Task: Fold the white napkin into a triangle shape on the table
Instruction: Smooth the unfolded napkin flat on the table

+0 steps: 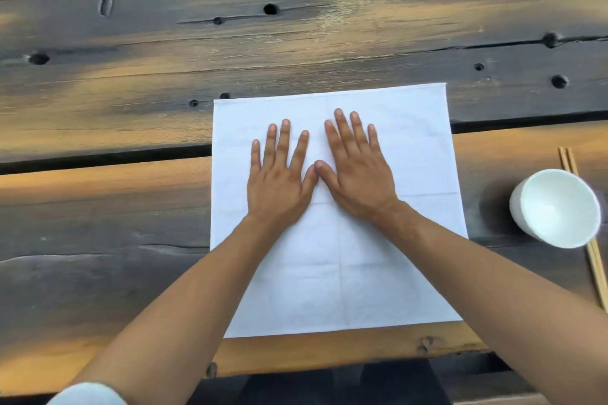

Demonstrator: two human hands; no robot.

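The white napkin [411,148] lies spread flat and unfolded on the dark wooden table [131,92], near its front edge, with faint crease lines across it. My left hand [279,179] rests palm down on the napkin's middle, fingers spread. My right hand [357,171] lies flat beside it, also palm down, and the two thumbs touch. Both forearms cross the napkin's near half and hide part of it. Neither hand grips anything.
A white bowl [556,207] stands to the right of the napkin, resting over a pair of wooden chopsticks [567,159]. The plank table has gaps between boards and several knot holes. Its front edge [329,358] runs just below the napkin.
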